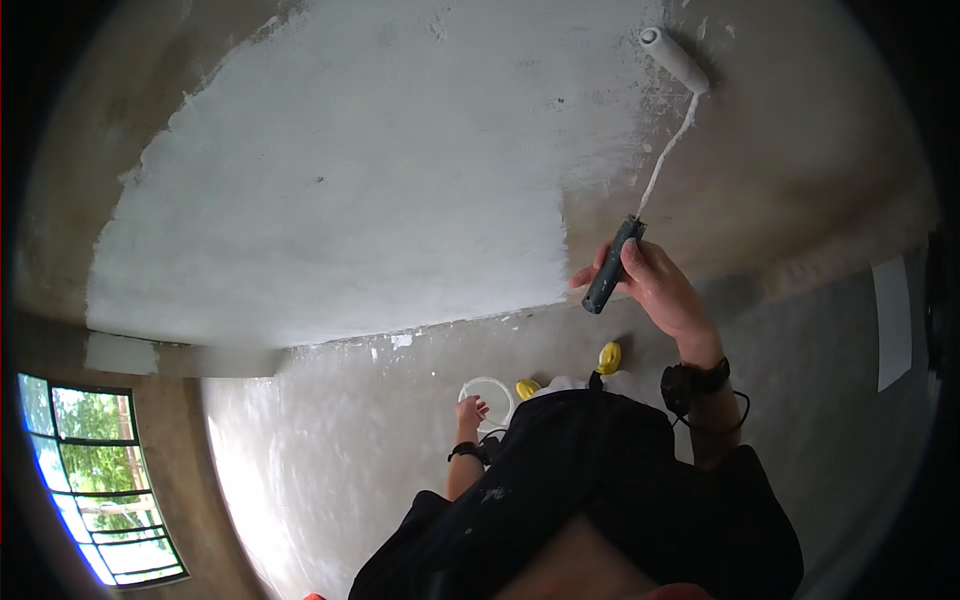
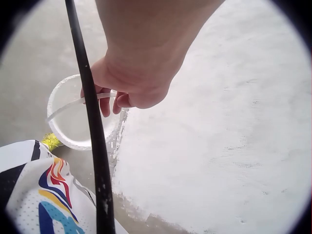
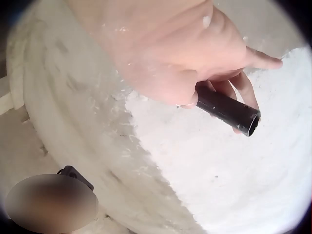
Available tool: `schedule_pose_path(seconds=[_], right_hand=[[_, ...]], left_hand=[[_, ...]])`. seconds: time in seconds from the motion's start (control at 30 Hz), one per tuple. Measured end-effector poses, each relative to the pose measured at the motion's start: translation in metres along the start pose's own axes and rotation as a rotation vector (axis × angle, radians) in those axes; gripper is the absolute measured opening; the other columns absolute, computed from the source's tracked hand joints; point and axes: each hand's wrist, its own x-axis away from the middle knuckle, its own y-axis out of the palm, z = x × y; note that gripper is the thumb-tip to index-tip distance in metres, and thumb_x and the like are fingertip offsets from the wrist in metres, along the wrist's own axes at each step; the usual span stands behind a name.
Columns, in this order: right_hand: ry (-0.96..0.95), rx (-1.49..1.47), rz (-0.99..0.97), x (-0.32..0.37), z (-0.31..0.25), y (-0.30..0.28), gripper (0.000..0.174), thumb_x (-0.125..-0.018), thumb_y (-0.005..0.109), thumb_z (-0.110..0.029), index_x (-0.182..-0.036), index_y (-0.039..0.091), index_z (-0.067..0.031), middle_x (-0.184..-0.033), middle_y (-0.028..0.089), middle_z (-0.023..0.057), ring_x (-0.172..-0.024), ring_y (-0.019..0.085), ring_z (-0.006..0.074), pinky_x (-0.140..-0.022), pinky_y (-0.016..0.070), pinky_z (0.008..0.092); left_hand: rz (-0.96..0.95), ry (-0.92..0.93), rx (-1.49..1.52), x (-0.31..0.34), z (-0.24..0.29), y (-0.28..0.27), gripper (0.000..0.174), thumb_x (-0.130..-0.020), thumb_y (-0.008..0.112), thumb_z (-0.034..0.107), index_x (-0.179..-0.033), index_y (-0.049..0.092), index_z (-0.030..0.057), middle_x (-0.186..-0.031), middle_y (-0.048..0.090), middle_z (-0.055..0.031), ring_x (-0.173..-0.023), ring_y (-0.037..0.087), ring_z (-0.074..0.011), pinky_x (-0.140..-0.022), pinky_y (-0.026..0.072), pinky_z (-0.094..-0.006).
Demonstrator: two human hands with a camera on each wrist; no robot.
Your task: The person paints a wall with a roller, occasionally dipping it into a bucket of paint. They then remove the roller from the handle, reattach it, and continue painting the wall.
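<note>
My right hand (image 1: 660, 290) grips the dark handle (image 1: 612, 268) of a paint roller, thumb along it. From there the paint-crusted rod runs up to a white roller sleeve (image 1: 678, 62), which lies against the wall at the right border of the white paint. In the right wrist view the hand (image 3: 180, 58) is curled round the black handle (image 3: 226, 109), one finger stretched out. Low beside my body, my left hand (image 1: 472, 410) holds a white bucket (image 1: 510, 400). The left wrist view has its fingers hooked on the bucket's pale bail (image 2: 68, 108).
White paint (image 1: 380, 170) covers much of the wall, with bare grey plaster (image 1: 800, 140) to its right. A barred window (image 1: 105, 480) is at lower left. Yellow shoes (image 1: 610, 357) stand on the grey floor. A dark strap (image 2: 90, 107) crosses the left wrist view.
</note>
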Motion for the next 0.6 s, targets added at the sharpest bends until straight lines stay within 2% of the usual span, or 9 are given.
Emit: schedule_pose_path(seconds=[0.07,0.2,0.27,0.4,0.5,0.57,0.6], right_hand=[[-0.045,0.081,-0.003,-0.006,-0.005,0.001,0.052,-0.1,0.036,-0.05,-0.095,0.055,-0.0027,-0.095,0.065,0.0144,-0.094,0.066,0.0236,-0.093,0.0473,0.037],[-0.056,0.089,0.005,-0.018,-0.01,0.003,0.052,-0.1,0.035,-0.051,-0.096,0.055,-0.003,-0.093,0.066,0.0143,-0.096,0.066,0.0247,-0.093,0.0474,0.0384],[-0.079,-0.051,-0.104,-0.016,-0.009,0.002,0.047,-0.099,0.037,-0.048,-0.098,0.053,-0.0048,-0.099,0.066,0.02,-0.101,0.065,0.0295,-0.096,0.0464,0.0443],[-0.104,-0.069,-0.149,-0.012,-0.019,0.011,0.048,-0.098,0.038,-0.051,-0.098,0.053,-0.005,-0.1,0.066,0.0225,-0.102,0.065,0.0302,-0.096,0.0451,0.0449],[-0.104,-0.035,-0.138,-0.01,-0.021,0.013,0.047,-0.098,0.039,-0.05,-0.098,0.053,-0.005,-0.098,0.067,0.022,-0.101,0.065,0.0295,-0.095,0.0458,0.0429],[-0.106,0.04,-0.101,-0.006,-0.02,0.012,0.044,-0.102,0.034,-0.043,-0.096,0.054,-0.0041,-0.093,0.068,0.016,-0.096,0.066,0.0245,-0.094,0.0457,0.0398],[-0.106,0.043,-0.103,-0.004,-0.017,0.011,0.044,-0.102,0.034,-0.043,-0.096,0.054,-0.0041,-0.093,0.068,0.016,-0.096,0.066,0.0245,-0.094,0.0457,0.0398]], left_hand=[[0.0,0.013,0.001,-0.003,0.002,0.001,0.034,-0.087,0.049,0.015,-0.117,0.058,0.0007,-0.092,0.061,-0.0184,-0.063,0.062,-0.0276,-0.048,0.0481,-0.0326],[0.004,0.035,0.095,-0.011,0.003,0.002,0.033,-0.087,0.051,0.014,-0.115,0.059,-0.0001,-0.089,0.062,-0.0177,-0.061,0.062,-0.0275,-0.049,0.0499,-0.0337],[0.005,0.035,0.071,-0.01,0.003,0.003,0.033,-0.086,0.051,0.013,-0.115,0.059,-0.0004,-0.088,0.062,-0.0178,-0.062,0.062,-0.0276,-0.049,0.0501,-0.0341],[0.023,-0.017,0.043,-0.001,0.003,0.006,0.032,-0.086,0.051,0.012,-0.114,0.059,-0.0007,-0.089,0.061,-0.0188,-0.065,0.063,-0.0281,-0.05,0.0503,-0.0346],[0.014,-0.021,0.051,0.002,-0.002,0.007,0.032,-0.086,0.05,0.012,-0.114,0.059,-0.0007,-0.09,0.061,-0.0194,-0.066,0.063,-0.0282,-0.049,0.0502,-0.0346],[0.027,-0.028,0.039,0.004,-0.003,0.009,0.031,-0.086,0.05,0.012,-0.113,0.059,-0.0009,-0.09,0.061,-0.0194,-0.066,0.062,-0.0281,-0.05,0.0509,-0.035],[0.044,-0.04,0.026,0.005,-0.006,0.009,0.031,-0.087,0.049,0.012,-0.113,0.059,-0.0012,-0.09,0.061,-0.0195,-0.067,0.062,-0.0281,-0.052,0.0516,-0.0353]])
